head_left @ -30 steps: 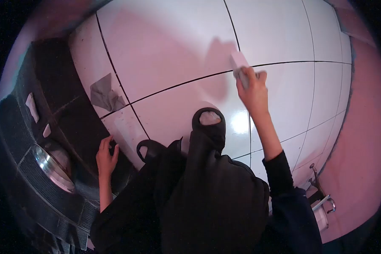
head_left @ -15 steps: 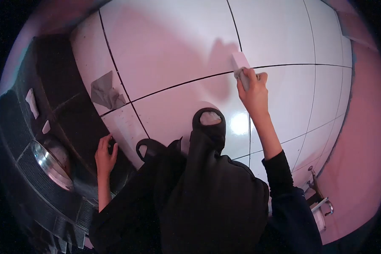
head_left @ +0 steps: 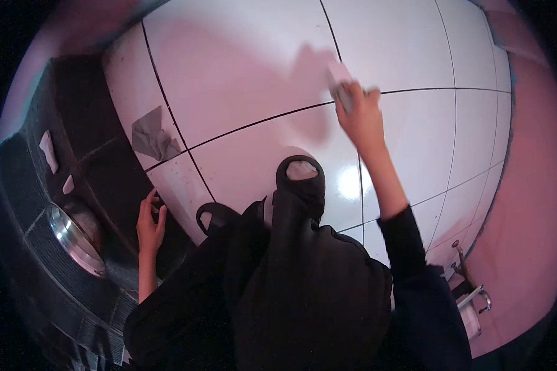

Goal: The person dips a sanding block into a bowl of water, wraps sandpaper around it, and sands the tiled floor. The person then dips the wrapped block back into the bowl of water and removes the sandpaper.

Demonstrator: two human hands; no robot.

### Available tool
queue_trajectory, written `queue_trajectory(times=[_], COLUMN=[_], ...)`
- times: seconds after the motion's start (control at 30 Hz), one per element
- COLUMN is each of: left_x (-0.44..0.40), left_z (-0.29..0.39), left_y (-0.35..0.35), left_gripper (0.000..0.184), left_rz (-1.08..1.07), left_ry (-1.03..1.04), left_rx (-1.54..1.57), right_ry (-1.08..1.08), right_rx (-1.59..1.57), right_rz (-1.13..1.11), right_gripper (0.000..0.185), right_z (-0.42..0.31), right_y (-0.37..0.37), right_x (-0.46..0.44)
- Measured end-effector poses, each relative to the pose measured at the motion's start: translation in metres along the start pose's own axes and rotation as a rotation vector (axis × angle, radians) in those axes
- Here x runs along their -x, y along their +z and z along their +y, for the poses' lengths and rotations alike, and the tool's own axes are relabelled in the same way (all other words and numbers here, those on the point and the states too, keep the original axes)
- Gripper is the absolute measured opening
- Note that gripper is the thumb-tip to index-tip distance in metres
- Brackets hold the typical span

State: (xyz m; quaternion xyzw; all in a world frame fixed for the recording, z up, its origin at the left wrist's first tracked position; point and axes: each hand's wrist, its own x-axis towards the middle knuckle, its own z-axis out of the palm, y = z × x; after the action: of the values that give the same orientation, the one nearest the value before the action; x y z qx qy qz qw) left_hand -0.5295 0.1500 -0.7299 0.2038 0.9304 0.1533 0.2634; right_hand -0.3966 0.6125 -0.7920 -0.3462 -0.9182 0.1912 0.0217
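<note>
My right hand [head_left: 360, 120] is closed around a pale rectangular block [head_left: 338, 72], with a grey part [head_left: 345, 98] showing under the fingers. The block is at or just above the white tiled surface [head_left: 241, 74], close to a dark tile joint; whether it touches cannot be made out. A shadow of hand and block falls to its left. My left hand [head_left: 150, 224] holds nothing, fingers loosely apart, beside the edge of a black tiled step [head_left: 114, 179]. A crumpled grey cloth [head_left: 151, 133] lies on the white tiles above that hand.
A shiny metal bowl [head_left: 74, 238] and two whitish pieces, one long [head_left: 48, 151] and one small [head_left: 69, 184], rest on the dark tiles at left. My feet in black slippers [head_left: 301, 185] are at centre. Metal taps [head_left: 479, 294] stand at lower right by a pinkish wall [head_left: 532, 204].
My right hand has moved a little up and left with the block. My left hand has shifted slightly, its fingers a bit more extended. The cloth and bowl stay in place.
</note>
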Motion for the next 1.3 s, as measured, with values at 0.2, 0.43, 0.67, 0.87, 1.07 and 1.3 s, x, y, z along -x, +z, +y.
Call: queue_trajectory(times=[0.2, 0.43, 0.67, 0.87, 1.07, 1.3], left_x=[-0.003, -0.047, -0.151, -0.150, -0.124, -0.066], left_z=[-0.006, 0.030, 0.278, 0.419, 0.431, 0.440], left_y=[0.005, -0.001, -0.070, 0.002, 0.039, 0.028], left_gripper=[0.043, 0.054, 0.103, 0.073, 0.032, 0.012], left_rz=[0.017, -0.010, 0.208, 0.594, 0.539, 0.521], left_ry=[0.057, 0.328, 1.239, 1.588, 1.703, 1.715], left_rx=[-0.007, -0.242, -0.322, -0.065, 0.554, 0.948], right_ry=[-0.005, -0.027, 0.071, -0.065, -0.279, -0.340], right_rx=[-0.048, 0.021, -0.108, 0.182, 0.262, 0.293], right_rz=[0.061, 0.098, -0.235, 0.097, 0.058, 0.081], right_gripper=[0.039, 0.042, 0.042, 0.037, 0.034, 0.032], right_z=[-0.003, -0.026, -0.023, -0.050, -0.052, -0.052], right_y=[0.013, 0.012, -0.055, -0.064, -0.057, -0.060], right_x=[-0.010, -0.133, -0.219, -0.210, -0.194, -0.214])
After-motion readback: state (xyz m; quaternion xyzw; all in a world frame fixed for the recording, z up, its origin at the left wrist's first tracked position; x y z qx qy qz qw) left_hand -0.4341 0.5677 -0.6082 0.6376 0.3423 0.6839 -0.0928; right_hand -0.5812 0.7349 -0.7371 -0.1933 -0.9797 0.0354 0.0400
